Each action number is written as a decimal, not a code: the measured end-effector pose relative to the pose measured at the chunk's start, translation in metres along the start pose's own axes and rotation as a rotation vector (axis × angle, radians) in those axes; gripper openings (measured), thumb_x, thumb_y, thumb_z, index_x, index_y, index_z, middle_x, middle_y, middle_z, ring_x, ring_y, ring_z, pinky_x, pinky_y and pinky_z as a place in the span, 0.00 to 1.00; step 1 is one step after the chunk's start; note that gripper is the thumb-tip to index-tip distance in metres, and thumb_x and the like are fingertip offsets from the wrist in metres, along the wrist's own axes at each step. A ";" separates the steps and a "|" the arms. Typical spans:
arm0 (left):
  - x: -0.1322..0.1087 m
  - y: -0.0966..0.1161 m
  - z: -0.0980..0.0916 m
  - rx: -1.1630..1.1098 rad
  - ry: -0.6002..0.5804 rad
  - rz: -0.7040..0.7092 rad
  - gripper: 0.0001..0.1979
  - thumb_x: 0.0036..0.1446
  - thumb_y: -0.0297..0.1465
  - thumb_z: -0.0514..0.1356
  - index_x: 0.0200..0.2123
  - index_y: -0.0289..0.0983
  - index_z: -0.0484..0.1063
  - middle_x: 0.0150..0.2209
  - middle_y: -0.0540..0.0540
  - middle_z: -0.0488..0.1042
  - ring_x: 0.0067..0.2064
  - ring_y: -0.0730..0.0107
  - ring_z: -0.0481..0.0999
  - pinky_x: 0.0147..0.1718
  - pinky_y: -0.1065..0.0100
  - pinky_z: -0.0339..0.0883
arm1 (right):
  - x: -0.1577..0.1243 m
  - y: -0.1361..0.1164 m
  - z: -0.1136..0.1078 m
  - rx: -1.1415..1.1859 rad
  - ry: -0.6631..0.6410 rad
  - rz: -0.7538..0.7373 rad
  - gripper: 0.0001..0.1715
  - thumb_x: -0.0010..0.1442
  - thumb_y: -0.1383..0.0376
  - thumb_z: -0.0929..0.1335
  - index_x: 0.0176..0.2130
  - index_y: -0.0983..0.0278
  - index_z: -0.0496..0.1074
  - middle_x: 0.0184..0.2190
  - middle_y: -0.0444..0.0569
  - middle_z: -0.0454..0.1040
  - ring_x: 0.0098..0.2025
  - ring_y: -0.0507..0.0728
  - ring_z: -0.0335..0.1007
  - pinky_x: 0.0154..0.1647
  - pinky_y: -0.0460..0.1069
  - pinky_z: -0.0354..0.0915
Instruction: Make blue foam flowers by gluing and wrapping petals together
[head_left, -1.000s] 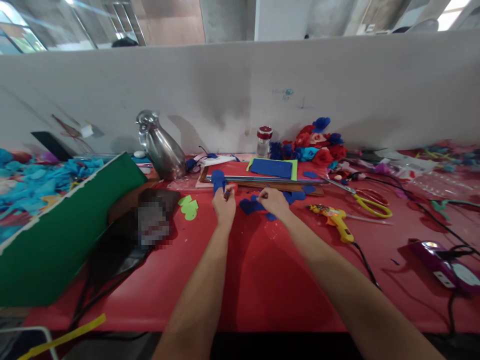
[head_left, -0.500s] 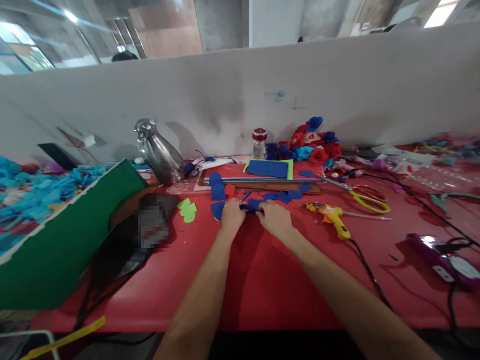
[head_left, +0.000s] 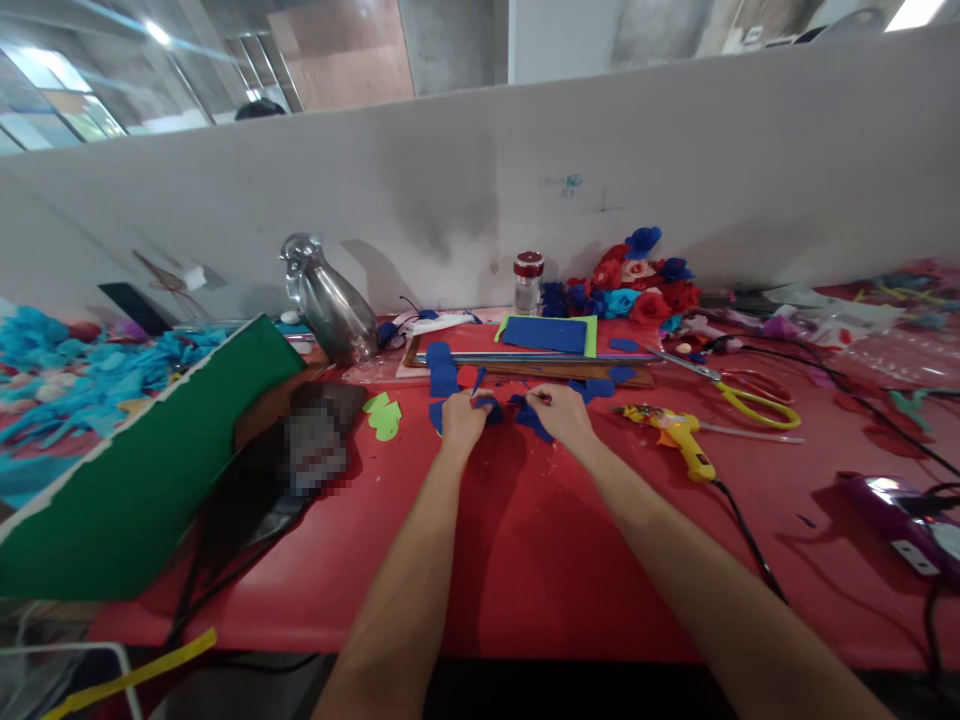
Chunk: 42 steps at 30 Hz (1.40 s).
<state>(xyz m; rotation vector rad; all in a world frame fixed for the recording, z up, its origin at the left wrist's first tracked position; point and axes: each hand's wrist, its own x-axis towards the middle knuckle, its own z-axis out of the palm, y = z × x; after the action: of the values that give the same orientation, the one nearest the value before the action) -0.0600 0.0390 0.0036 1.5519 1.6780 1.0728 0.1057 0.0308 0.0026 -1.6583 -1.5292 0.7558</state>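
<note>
jug (head_left: 334, 310) of steel stands near the wall, its inside hidden; a clear jar (head_left: 527, 293) wears a red lid, its contents too small to tell. blue scraps (head_left: 82, 375) lie heaped beyond a green board (head_left: 150, 480). on the red table (head_left: 555, 570), the left hand (head_left: 463, 420) has its fingers closed on a blue piece (head_left: 492, 408); just apart, the right hand (head_left: 564, 412) pinches another blue piece (head_left: 518, 400), fingertips nearly together.

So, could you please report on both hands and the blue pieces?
Left hand holding a blue piece; right hand at other blue pieces, grip unclear; yellow glue gun lying apart, rightward.
</note>
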 end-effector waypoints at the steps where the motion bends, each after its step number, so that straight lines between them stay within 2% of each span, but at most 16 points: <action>1: -0.001 0.000 0.002 -0.055 0.001 0.000 0.12 0.43 0.22 0.62 0.32 0.40 0.79 0.34 0.46 0.80 0.36 0.64 0.76 0.39 0.64 0.66 | 0.002 0.002 0.000 0.089 0.018 0.018 0.07 0.52 0.64 0.67 0.26 0.61 0.75 0.31 0.45 0.78 0.37 0.56 0.70 0.38 0.48 0.62; 5: -0.006 0.006 0.010 -0.376 -0.140 -0.032 0.14 0.42 0.25 0.64 0.37 0.38 0.78 0.34 0.47 0.79 0.31 0.72 0.73 0.33 0.71 0.65 | 0.001 0.002 0.001 0.294 0.011 0.084 0.12 0.51 0.57 0.66 0.26 0.63 0.73 0.18 0.42 0.71 0.23 0.52 0.65 0.25 0.46 0.60; 7: -0.009 0.010 0.011 -0.529 -0.230 -0.093 0.11 0.41 0.28 0.65 0.33 0.35 0.77 0.26 0.49 0.76 0.24 0.78 0.67 0.26 0.74 0.60 | -0.003 0.000 0.003 0.403 -0.010 0.129 0.16 0.50 0.54 0.65 0.26 0.64 0.72 0.14 0.41 0.66 0.19 0.51 0.62 0.20 0.45 0.55; 9: -0.011 0.013 0.011 -0.590 -0.263 -0.173 0.10 0.40 0.32 0.67 0.28 0.34 0.75 0.17 0.54 0.67 0.17 0.83 0.57 0.19 0.76 0.50 | -0.009 -0.003 0.002 0.498 -0.023 0.165 0.18 0.48 0.52 0.65 0.27 0.64 0.71 0.15 0.42 0.66 0.18 0.50 0.62 0.17 0.44 0.52; 12: -0.013 0.018 0.009 -0.644 -0.255 -0.266 0.13 0.37 0.35 0.69 0.25 0.34 0.72 0.12 0.58 0.59 0.14 0.85 0.48 0.16 0.75 0.41 | -0.021 -0.007 0.000 0.618 -0.040 0.194 0.20 0.43 0.51 0.67 0.30 0.64 0.70 0.19 0.43 0.69 0.19 0.50 0.64 0.15 0.44 0.50; 16: -0.015 0.021 0.011 -0.670 -0.264 -0.299 0.17 0.33 0.35 0.70 0.28 0.34 0.72 0.14 0.57 0.62 0.14 0.86 0.49 0.16 0.74 0.39 | -0.031 -0.007 -0.002 0.759 -0.071 0.227 0.19 0.37 0.56 0.72 0.29 0.64 0.69 0.15 0.40 0.67 0.17 0.48 0.60 0.16 0.43 0.49; 20: -0.018 0.022 0.012 -0.643 -0.276 -0.275 0.21 0.29 0.32 0.71 0.31 0.33 0.74 0.19 0.54 0.68 0.16 0.85 0.53 0.17 0.74 0.41 | -0.031 0.000 -0.001 0.743 -0.041 0.219 0.16 0.37 0.56 0.72 0.25 0.63 0.68 0.12 0.37 0.64 0.16 0.47 0.56 0.17 0.43 0.48; 22: -0.020 0.023 0.011 -0.631 -0.284 -0.270 0.23 0.29 0.33 0.72 0.34 0.34 0.75 0.21 0.54 0.69 0.16 0.86 0.53 0.17 0.74 0.41 | -0.029 0.003 -0.002 0.714 -0.034 0.205 0.16 0.37 0.56 0.72 0.24 0.63 0.68 0.12 0.37 0.62 0.15 0.47 0.54 0.17 0.44 0.48; 26: -0.020 0.024 0.011 -0.599 -0.291 -0.269 0.21 0.34 0.40 0.70 0.31 0.34 0.76 0.15 0.56 0.63 0.15 0.85 0.48 0.17 0.73 0.38 | -0.029 0.003 -0.004 0.639 -0.054 0.175 0.16 0.40 0.54 0.71 0.23 0.63 0.69 0.11 0.36 0.60 0.15 0.47 0.52 0.17 0.44 0.47; 29: -0.020 0.024 0.011 -0.581 -0.291 -0.264 0.20 0.35 0.43 0.69 0.27 0.33 0.75 0.14 0.56 0.62 0.15 0.85 0.47 0.17 0.72 0.37 | -0.031 0.000 -0.006 0.597 -0.063 0.149 0.15 0.40 0.56 0.71 0.25 0.64 0.71 0.12 0.36 0.61 0.16 0.47 0.53 0.19 0.44 0.48; 33: -0.021 0.025 0.010 -0.569 -0.267 -0.280 0.17 0.35 0.40 0.69 0.26 0.34 0.76 0.14 0.56 0.61 0.15 0.84 0.48 0.18 0.72 0.38 | -0.029 0.001 -0.005 0.623 -0.051 0.146 0.16 0.39 0.58 0.71 0.30 0.64 0.72 0.17 0.37 0.65 0.19 0.48 0.58 0.21 0.45 0.53; 36: -0.021 0.025 0.010 -0.579 -0.224 -0.295 0.14 0.36 0.38 0.69 0.23 0.34 0.74 0.11 0.58 0.56 0.15 0.83 0.47 0.18 0.72 0.37 | -0.027 0.003 -0.003 0.657 -0.011 0.155 0.20 0.37 0.59 0.71 0.33 0.64 0.71 0.20 0.39 0.68 0.21 0.49 0.60 0.22 0.45 0.56; 40: -0.018 0.022 0.012 -0.591 -0.160 -0.315 0.12 0.37 0.37 0.68 0.20 0.34 0.72 0.09 0.58 0.54 0.15 0.82 0.47 0.18 0.71 0.37 | -0.025 0.006 -0.003 0.630 -0.021 0.114 0.16 0.38 0.58 0.71 0.30 0.64 0.71 0.20 0.40 0.69 0.21 0.49 0.60 0.23 0.46 0.57; 42: -0.016 0.020 0.012 -0.594 -0.076 -0.326 0.11 0.37 0.36 0.67 0.20 0.35 0.72 0.09 0.58 0.54 0.15 0.82 0.47 0.18 0.71 0.37 | -0.024 0.008 -0.003 0.609 -0.023 0.087 0.14 0.40 0.58 0.70 0.28 0.64 0.71 0.19 0.40 0.69 0.20 0.49 0.60 0.23 0.46 0.58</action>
<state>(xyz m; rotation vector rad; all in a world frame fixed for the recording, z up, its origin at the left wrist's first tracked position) -0.0379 0.0250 0.0135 0.8951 1.3312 1.1751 0.1095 0.0065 -0.0042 -1.2593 -1.0909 1.1532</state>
